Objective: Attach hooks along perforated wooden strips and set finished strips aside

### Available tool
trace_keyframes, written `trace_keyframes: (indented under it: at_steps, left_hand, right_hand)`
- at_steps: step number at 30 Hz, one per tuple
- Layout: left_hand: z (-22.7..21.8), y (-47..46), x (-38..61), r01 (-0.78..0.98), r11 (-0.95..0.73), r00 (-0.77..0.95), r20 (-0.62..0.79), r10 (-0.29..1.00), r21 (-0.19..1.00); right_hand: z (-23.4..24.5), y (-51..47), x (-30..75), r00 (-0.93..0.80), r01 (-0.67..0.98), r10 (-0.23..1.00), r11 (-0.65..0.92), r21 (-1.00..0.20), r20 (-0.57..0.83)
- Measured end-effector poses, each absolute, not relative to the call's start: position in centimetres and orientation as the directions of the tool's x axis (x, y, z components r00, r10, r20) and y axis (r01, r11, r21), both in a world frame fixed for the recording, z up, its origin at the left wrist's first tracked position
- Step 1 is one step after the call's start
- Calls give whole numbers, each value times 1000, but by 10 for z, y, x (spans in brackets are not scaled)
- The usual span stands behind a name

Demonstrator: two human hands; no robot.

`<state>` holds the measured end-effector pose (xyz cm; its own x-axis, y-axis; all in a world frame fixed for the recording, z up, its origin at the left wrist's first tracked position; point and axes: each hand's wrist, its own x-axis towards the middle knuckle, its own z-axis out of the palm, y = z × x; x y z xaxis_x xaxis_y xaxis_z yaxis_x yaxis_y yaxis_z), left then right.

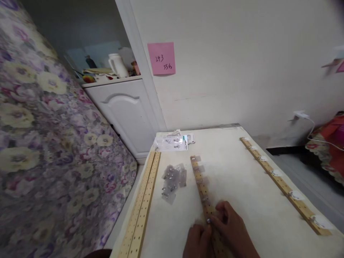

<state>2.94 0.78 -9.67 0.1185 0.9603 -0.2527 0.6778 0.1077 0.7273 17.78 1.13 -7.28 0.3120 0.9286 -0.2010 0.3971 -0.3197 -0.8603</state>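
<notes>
A perforated wooden strip (pixel 198 175) runs down the middle of the table, with several clear adhesive hooks (pixel 205 198) set along it. Near its lower end, my right hand (pixel 231 226) is closed, its thumb and finger at a small shiny metal hook (pixel 209 221) on the strip. My left hand (pixel 197 240) rests with curled fingers against the left edge of the strip, just below that hook. Whatever its fingertips pinch is hidden. To the left lies a loose pile of clear hooks (pixel 172 181) on grey-looking transparent pads.
Two bare perforated strips (pixel 146 200) lie along the table's left side. Another strip (pixel 287 190) carrying hooks with white pads lies on the right. Clear packaging (pixel 172 142) sits at the back edge, against the wall. A floral curtain (pixel 67 161) hangs left of the table (pixel 228 154).
</notes>
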Motion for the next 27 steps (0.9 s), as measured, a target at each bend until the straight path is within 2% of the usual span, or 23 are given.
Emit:
trace_keyframes:
  at_steps: [3, 6, 9, 15, 17, 21, 24, 27]
  left_hand:
    - [-91, 9, 30, 680, 87, 129, -235, 963, 728]
    - [-87, 7, 27, 677, 12, 157, -161, 974, 736]
    - [-86, 4, 24, 662, -162, 242, -4, 970, 732]
    - [-87, -5, 16, 523, -490, 352, 347, 869, 697]
    - [-86, -6, 15, 454, -503, 313, 397, 863, 735]
    - [-77, -6, 5, 406, -435, 213, 380, 900, 804]
    - [-62, -1, -14, 464, -388, 159, 356, 921, 796]
    - [-43, 16, -36, 612, -313, 113, 311, 944, 726]
  right_hand:
    - [-73, 11, 176, 328, 390, 928, -306, -868, -179]
    - [-72, 9, 174, 343, 389, 930, -268, -881, -131]
    - [-68, 7, 173, 312, 355, 941, -245, -902, -132]
    - [-66, -9, 188, 201, 98, 962, -207, -973, -184]
    - [-69, -17, 198, 184, 55, 966, -195, -979, -182]
    - [-69, -33, 209, 149, 35, 982, -122, -992, -116]
    - [-62, -38, 208, 166, 45, 980, -120, -992, -111]
    - [-57, -39, 206, 173, 22, 973, -157, -987, -151]
